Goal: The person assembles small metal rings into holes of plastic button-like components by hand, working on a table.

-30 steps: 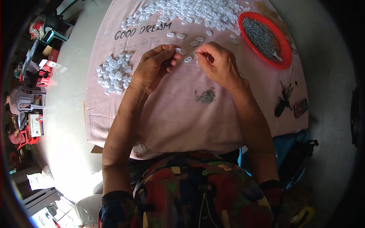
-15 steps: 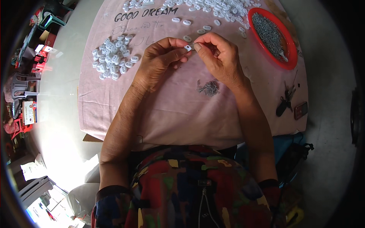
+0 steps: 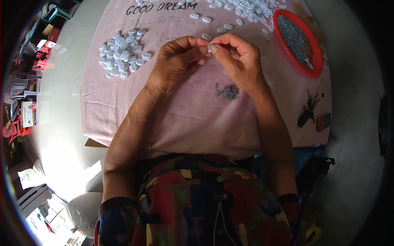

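Observation:
Over the middle of the cloth, both my hands meet at a small white oval plastic piece (image 3: 209,48). My left hand (image 3: 174,61) pinches it between thumb and fingers. From the other side, the thumb and forefinger of my right hand (image 3: 242,61) press against the same piece; anything else in that pinch is hidden. A small heap of grey metal screws (image 3: 227,92) lies below my hands. Just beyond the fingertips rests another white oval piece (image 3: 206,37) with two dark holes.
To the left is a pile of white oval pieces (image 3: 121,55); a larger spread (image 3: 246,8) covers the far edge. A red basin (image 3: 318,67) of screws stands at the right. Keys (image 3: 305,115) and a dark red phone (image 3: 324,122) lie near the pink cloth's (image 3: 197,135) right edge.
My fingertips have closed together over the white piece, so less of it shows. My right thumb has come against it. The whole view has shifted slightly.

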`<state>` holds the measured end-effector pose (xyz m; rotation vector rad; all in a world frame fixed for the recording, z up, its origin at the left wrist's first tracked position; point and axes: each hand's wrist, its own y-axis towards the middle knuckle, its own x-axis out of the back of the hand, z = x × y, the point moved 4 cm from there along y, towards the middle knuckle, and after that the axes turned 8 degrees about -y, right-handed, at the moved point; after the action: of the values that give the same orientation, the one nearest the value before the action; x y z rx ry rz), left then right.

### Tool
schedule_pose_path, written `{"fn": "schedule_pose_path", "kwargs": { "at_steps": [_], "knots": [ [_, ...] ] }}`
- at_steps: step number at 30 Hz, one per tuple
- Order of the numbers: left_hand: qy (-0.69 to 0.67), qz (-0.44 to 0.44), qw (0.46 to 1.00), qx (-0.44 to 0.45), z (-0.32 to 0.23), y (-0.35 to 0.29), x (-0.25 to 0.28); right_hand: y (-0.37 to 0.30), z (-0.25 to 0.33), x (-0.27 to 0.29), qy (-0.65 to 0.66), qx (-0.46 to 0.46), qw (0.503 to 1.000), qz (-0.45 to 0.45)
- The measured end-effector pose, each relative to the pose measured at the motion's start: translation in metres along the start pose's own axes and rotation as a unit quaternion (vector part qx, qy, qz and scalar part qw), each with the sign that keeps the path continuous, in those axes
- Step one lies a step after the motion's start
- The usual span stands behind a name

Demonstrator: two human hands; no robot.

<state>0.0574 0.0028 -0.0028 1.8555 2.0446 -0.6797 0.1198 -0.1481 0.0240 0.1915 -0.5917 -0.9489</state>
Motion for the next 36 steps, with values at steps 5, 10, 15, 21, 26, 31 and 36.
{"fn": "schedule_pose_path", "kwargs": {
  "at_steps": [5,10,15,21,26,31,36],
  "knots": [
    [0.001,0.007,1.0,-0.004,0.002,-0.001,-0.004,0.0,0.004,-0.002,0.039,-0.03,0.999,-0.006],
    [-0.01,-0.001,0.999,-0.038,0.004,-0.004,-0.014,0.001,0.003,0.003,0.005,-0.043,0.999,-0.013],
    [-0.062,0.008,0.998,0.008,0.003,-0.002,-0.007,0.001,-0.002,0.002,0.043,-0.059,0.997,-0.011],
    [-0.092,0.029,0.994,0.054,0.002,-0.003,-0.003,0.0,-0.002,0.006,-0.001,-0.035,0.999,-0.014],
    [-0.036,0.016,0.999,0.019,-0.001,0.0,0.003,0.002,-0.003,0.008,-0.004,-0.021,1.0,-0.013],
    [0.014,0.0,1.0,0.015,-0.005,-0.002,0.004,0.005,0.009,0.009,-0.15,0.076,0.986,-0.003],
    [0.044,-0.011,0.999,-0.021,-0.007,-0.003,0.004,0.005,0.011,0.01,-0.183,0.142,0.973,-0.013]
  ]
}}
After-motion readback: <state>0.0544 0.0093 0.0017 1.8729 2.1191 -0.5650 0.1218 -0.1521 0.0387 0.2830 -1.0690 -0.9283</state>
